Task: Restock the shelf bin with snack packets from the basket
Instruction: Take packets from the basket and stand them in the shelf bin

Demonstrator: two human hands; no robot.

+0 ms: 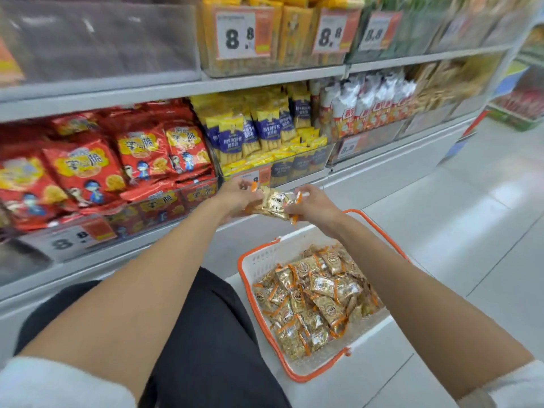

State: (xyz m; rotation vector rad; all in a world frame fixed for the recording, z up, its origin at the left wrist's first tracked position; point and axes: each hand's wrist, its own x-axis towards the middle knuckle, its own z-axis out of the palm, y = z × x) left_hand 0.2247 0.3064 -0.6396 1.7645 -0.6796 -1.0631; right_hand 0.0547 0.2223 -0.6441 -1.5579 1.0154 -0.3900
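Both hands are gripping: left hand [235, 198] and right hand [316, 204] curl their fingers round a small bunch of gold packets [275, 204] with orange ends. They hold it in the air just beyond the far rim of the basket [255, 260].

The basket is white with an orange rim and handle, and it sits on the pale floor tiles [471, 231]. Inside lies a thick pile of matching packets [318, 298], each with a round printed badge too blurred to read.

Beyond the basket, past the raised bunch, yellow-and-blue packets [256, 131] with white Chinese lettering stand in a clear shelf bin [297, 167]. The bin's orange price card is half hidden behind the left hand.

Left of the basket, red packets [88, 169] show cartoon figures and yellow Chinese characters. Under them, a tag [73, 238] reads 8.8.

High above the basket on the upper shelf, another card [235, 35] also says 8.8, and two more beside it show the same figure.

Just left of the basket is a knee in black trousers [206, 319].
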